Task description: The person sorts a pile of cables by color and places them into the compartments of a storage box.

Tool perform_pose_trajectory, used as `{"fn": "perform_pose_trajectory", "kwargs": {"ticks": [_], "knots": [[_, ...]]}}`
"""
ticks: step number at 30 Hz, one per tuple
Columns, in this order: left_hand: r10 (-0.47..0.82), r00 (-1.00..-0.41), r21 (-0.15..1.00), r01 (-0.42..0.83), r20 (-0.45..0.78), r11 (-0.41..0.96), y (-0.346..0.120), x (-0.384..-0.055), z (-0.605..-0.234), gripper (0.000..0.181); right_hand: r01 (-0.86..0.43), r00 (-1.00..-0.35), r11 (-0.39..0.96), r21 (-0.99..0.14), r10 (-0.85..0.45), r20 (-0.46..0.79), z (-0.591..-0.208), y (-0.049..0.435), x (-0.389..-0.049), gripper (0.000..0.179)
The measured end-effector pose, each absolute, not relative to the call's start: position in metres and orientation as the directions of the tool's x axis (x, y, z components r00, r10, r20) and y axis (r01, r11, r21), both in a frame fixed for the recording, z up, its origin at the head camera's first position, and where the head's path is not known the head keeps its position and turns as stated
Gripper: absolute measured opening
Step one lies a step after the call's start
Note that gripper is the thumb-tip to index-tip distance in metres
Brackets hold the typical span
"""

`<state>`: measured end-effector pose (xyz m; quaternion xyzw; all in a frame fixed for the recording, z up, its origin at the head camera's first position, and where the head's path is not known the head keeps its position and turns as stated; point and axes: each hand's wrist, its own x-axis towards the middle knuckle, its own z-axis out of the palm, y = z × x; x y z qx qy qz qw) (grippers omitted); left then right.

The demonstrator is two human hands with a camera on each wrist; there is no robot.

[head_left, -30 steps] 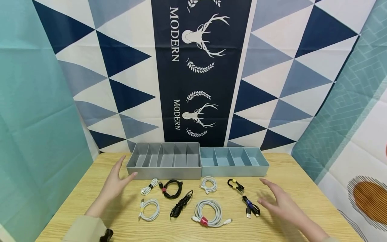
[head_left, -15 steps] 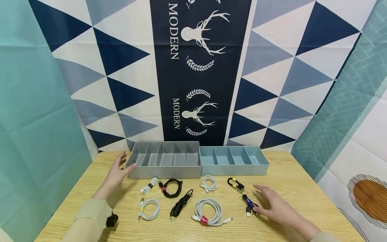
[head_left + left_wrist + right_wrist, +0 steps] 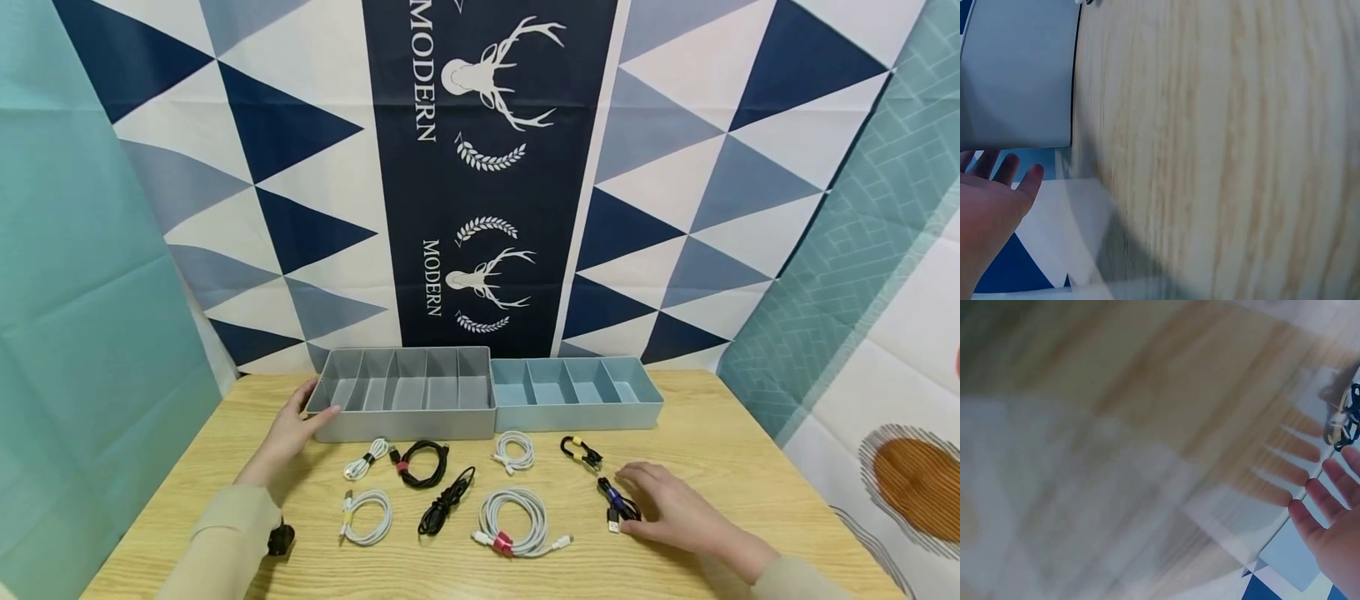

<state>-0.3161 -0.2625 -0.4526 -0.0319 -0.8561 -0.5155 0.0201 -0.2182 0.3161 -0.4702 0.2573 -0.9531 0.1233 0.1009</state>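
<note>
In the head view, my left hand point(image 3: 288, 429) is at the left end of a grey compartment box point(image 3: 405, 427). Its thumb lies against the front corner and the fingers reach along the side. The left wrist view shows those fingers fairly straight beside the box's end point(image 3: 1019, 81). My right hand point(image 3: 667, 512) rests low on the table, its fingers spread around the right side of a black USB cable point(image 3: 617, 500) bundled with a blue tie. Its thumb is close to the plug; contact is unclear. The right wrist view shows straight fingers point(image 3: 1329, 500).
A light blue compartment box point(image 3: 577, 417) adjoins the grey one. Before them lie coiled cables: white ones point(image 3: 367, 458) point(image 3: 366, 517) point(image 3: 514, 452), a larger white coil with red tie point(image 3: 517, 521), black ones point(image 3: 422, 464) point(image 3: 446, 502), and a short black one with yellow ties point(image 3: 581, 452).
My left hand has come in to the corner of the grey box. My right hand has moved left and down to the blue-tied black cable. The cables and boxes keep their places.
</note>
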Motion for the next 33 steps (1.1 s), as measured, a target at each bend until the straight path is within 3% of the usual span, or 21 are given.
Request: {"fn": "perform_pose_trajectory", "kwargs": {"ticks": [8,14,33], "knots": [[0.028,-0.996,0.866,0.089,0.087,0.491,-0.263,-0.326,-0.461,0.091,-0.611,-0.775,0.784,-0.11,-0.563,0.288,-0.47,0.329,-0.224,0.049],[0.027,-0.997,0.858,0.07,0.065,0.508,-0.264,-0.325,-0.461,0.087,-0.628,-0.769,0.767,-0.135,-0.585,0.257,-0.466,0.334,-0.227,0.031],[0.008,-0.998,0.87,0.053,0.056,0.491,-0.263,-0.318,-0.455,0.085,-0.613,-0.78,0.78,-0.128,-0.57,0.26,-0.465,0.34,-0.234,0.023]]}}
